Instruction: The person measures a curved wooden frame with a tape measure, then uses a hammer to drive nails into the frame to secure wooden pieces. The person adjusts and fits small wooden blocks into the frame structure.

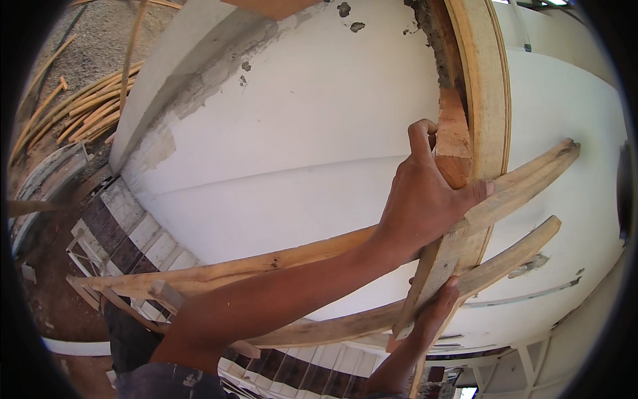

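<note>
Spanning the frame, the white wall (299, 146) backs a curved wooden frame (488, 100) at 1 o'clock. Left hand (425, 199) clenches the upright plank (438, 259), steadying it; right hand (435, 312), at 5 o'clock, grasps its lower end.

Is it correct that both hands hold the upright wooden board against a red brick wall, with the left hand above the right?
Not quite. In the head view the wall is plastered white, not red brick. The rest is right: the left hand grips the upright wooden board higher up, and the right hand holds it lower down.
</note>
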Tool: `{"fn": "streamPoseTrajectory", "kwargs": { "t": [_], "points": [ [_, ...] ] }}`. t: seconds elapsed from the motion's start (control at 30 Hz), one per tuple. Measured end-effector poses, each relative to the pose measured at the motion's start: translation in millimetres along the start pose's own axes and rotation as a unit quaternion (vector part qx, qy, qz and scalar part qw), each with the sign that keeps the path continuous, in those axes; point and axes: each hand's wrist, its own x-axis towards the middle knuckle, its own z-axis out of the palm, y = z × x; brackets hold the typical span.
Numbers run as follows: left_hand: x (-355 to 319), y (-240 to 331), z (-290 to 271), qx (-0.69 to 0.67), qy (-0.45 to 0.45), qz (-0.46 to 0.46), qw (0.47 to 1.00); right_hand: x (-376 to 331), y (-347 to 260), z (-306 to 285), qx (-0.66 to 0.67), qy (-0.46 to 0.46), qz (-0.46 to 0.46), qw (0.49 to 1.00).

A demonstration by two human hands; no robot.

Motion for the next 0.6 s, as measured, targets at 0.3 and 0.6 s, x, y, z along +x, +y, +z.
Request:
{"fn": "streamPoseTrajectory", "kwargs": {
  "t": [0.3, 0.6],
  "points": [
    [5, 8, 9, -0.009, -0.021, 0.011, 1.000, 3, 3, -6, 0.026, -0.054, -0.011, 0.998],
    [19, 20, -3, 0.036, -0.109, -0.041, 0.992, 0, 7, -3, 0.008, 0.007, -0.001, 1.000]
  ]
}}
